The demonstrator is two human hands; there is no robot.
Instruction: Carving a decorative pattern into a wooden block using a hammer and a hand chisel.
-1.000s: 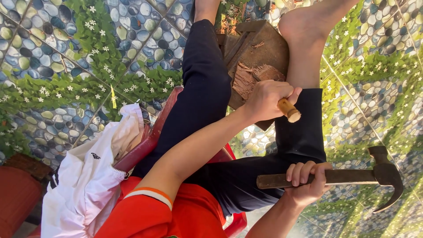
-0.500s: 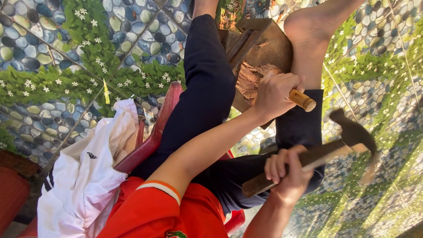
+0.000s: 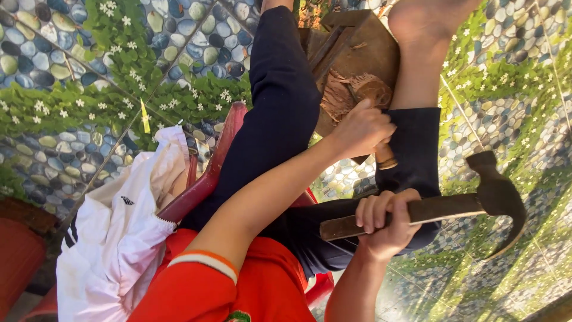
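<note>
Floor [image 3: 53, 53]: blue-grey pebble pattern with green leaves and small white flowers. Hammer [image 3: 453, 206]: black head, dark brown handle; wood block [image 3: 357, 53] brown. Trousers [image 3: 280, 119] navy, shirt [image 3: 196, 292] orange with white-trimmed sleeve, jacket [image 3: 119, 238] white.

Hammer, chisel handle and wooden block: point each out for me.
hammer [image 3: 497, 194], head view, on its dark metal head.
chisel handle [image 3: 385, 158], head view, on the wooden butt below the fist.
wooden block [image 3: 363, 50], head view, on its flat face.

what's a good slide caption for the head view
Seated person's left hand steadies a wooden-handled chisel on a wood block; right hand grips a claw hammer.
</note>
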